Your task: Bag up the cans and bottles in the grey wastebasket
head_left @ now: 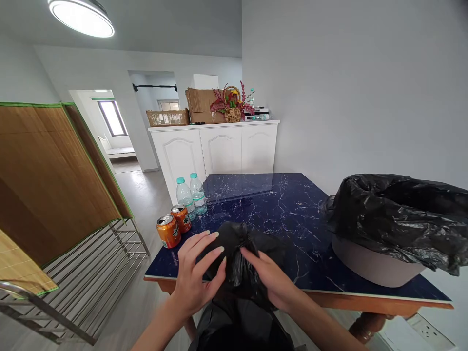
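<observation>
A gathered black plastic bag [229,236] rests at the near edge of the dark blue marbled table [248,204], bunched in front of my body. My right hand [272,280] is closed around the bunched plastic on the bag's right side, its index finger pressed on the crumpled middle. On the left, my left hand [197,275] is spread, with its fingers bent and apart. Its fingertips are at the bag's left side; whether they touch the plastic is hard to see.
Two orange soda cans [169,230] and two clear bottles [198,192] with teal caps stand along the table's left edge. At the right is a pale bin [376,261] lined with a black bag [395,214]. A metal rack [98,278] stands left; a white cabinet [219,148] is behind.
</observation>
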